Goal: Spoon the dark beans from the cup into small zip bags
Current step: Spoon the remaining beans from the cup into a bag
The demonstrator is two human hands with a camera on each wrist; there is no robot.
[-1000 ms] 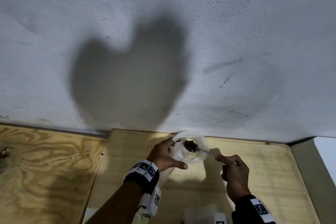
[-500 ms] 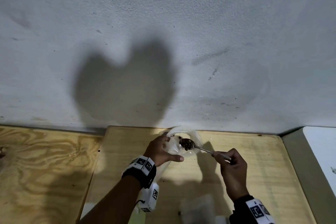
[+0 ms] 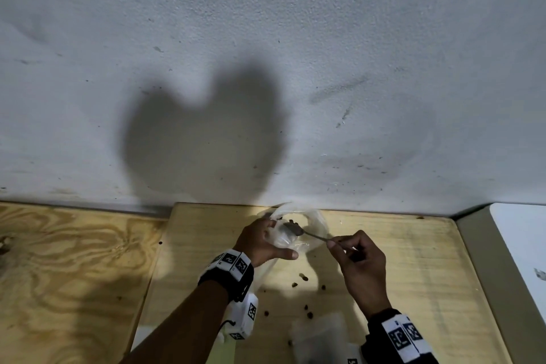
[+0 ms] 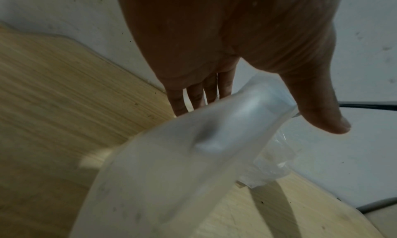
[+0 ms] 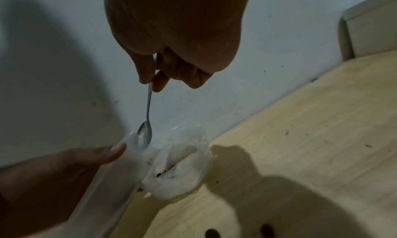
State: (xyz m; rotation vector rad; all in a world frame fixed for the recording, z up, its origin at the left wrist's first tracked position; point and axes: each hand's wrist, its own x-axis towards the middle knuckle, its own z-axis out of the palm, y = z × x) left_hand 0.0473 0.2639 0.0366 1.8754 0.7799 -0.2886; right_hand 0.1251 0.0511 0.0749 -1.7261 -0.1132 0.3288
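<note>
My left hand holds a translucent zip bag by its mouth, thumb on the near lip and fingers behind it. A crumpled clear plastic cup sits against the bag on the far side, with a few dark beans in its bottom. My right hand pinches the handle of a small metal spoon. The spoon's bowl is empty and its tip sits inside the bag's mouth. In the left wrist view the bag hangs down and hides most of the cup.
Loose dark beans lie scattered on the pale wooden table below my hands. Another small bag lies near the front edge. A grey wall stands right behind, a plywood board lies to the left, and a white surface to the right.
The spoon was heaped with dark beans over the bag and cup; now its bowl is empty and dips into the bag's mouth. Loose beans now show on the table below.
</note>
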